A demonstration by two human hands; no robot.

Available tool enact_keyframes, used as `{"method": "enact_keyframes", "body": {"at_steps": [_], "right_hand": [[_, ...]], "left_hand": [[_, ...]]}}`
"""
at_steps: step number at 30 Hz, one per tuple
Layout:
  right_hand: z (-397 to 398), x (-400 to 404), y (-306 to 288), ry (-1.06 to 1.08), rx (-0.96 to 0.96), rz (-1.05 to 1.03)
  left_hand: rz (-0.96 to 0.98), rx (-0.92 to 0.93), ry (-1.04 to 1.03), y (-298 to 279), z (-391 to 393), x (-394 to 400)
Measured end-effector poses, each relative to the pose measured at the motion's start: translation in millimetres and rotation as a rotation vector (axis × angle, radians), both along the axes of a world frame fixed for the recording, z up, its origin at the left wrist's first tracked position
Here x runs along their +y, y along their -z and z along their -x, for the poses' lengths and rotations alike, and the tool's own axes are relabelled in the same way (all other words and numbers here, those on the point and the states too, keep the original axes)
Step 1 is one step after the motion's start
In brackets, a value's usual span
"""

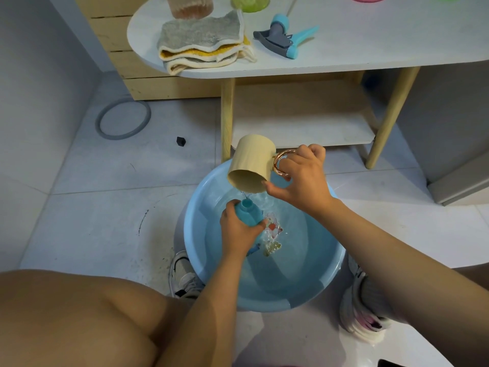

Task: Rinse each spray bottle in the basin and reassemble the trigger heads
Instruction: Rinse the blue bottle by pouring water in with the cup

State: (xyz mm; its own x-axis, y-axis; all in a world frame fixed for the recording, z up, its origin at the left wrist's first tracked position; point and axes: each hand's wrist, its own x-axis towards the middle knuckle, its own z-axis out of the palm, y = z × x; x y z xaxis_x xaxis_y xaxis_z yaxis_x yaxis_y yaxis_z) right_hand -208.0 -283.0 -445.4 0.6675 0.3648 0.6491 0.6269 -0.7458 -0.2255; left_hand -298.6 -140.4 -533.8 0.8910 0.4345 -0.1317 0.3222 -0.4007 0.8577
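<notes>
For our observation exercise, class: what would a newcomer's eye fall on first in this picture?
The tilted cream plastic cup with a copper ring handle, held by the right hand, pours water into the open neck of the small blue spray bottle that the left hand grips over the round light-blue basin. Behind, a grey-and-blue trigger head lies on the white table.

1. The basin [195,250] is pale blue, with a red, white and yellow picture on its bottom.
2. The spray bottle [247,213] is teal.
3. The cup [251,162] is cream, its handle [281,160] rose-gold.
4. The far trigger head [284,37] is grey and light blue.
5. The folded cloths [203,41] are grey, mustard yellow and cream.
6. The table [370,49] is white with pale wooden legs.
</notes>
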Motion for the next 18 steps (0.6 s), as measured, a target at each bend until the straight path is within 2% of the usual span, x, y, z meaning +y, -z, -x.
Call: {"method": "enact_keyframes", "body": {"at_steps": [18], "right_hand": [[5.6, -0.9, 1.9, -0.059, -0.134, 0.107]], "left_hand": [[0.03, 0.012, -0.016, -7.6, -0.1, -3.7]]}}
